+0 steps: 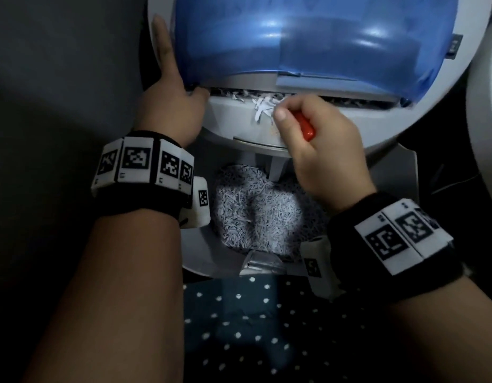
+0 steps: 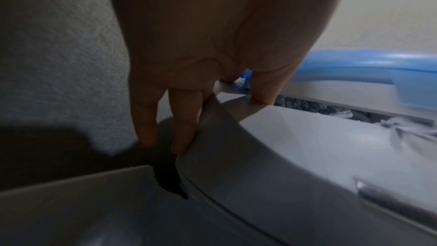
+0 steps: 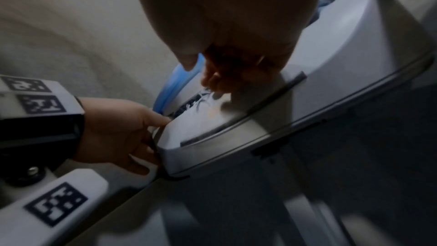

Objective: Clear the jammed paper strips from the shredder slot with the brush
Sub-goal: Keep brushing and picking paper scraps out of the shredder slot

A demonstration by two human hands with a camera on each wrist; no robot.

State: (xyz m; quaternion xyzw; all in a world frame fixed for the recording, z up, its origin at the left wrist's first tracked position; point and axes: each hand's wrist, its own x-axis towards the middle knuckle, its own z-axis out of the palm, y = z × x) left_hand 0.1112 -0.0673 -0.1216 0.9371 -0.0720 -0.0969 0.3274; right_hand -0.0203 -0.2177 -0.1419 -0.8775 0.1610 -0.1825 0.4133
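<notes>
Grey plastic fills my view: the shredder head (image 1: 233, 117) sits tilted over its bin (image 1: 195, 247), with a blue translucent cover (image 1: 308, 37) on its far side. Starting at the left, my left hand (image 1: 170, 103) lies against the head's left edge, fingers straight along the side and the thumb resting at the left end of the slot (image 1: 349, 100); it grips nothing. From the left wrist view, those fingers (image 2: 183, 119) hang down over the rounded rim. Moving rightward, a white tuft of jammed paper strips (image 1: 262, 107) spills out of the slot's middle onto the grey face. Just right of it, my right hand (image 1: 319, 142) is curled round the brush (image 1: 304, 128), whose orange handle shows between thumb and palm; its bristles are hidden, so I cannot tell whether they touch the strips. Below, the bin holds a mound of shredded paper (image 1: 255, 214).
</notes>
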